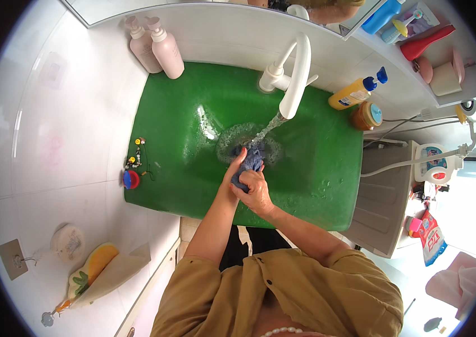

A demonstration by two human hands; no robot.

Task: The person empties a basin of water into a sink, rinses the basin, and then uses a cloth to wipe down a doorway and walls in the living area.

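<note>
Both hands hold a wet blue-grey cloth (253,158) over the basin of a green sink (170,126). My left hand (234,166) lies along the cloth's left side with the thumb extended on it. My right hand (256,191) is clenched around the cloth's near end. Water runs from the white faucet (297,84) onto the far end of the cloth. Foamy water (231,139) surrounds it in the basin. The cloth covers parts of the left fingers.
Two pink pump bottles (168,52) stand at the back left. A yellow pump bottle (349,93) and an amber jar (366,116) stand at the right. A beaded cord (138,153) and a small red-and-blue cup (131,180) lie on the left rim. A mirror (204,8) edges the back wall.
</note>
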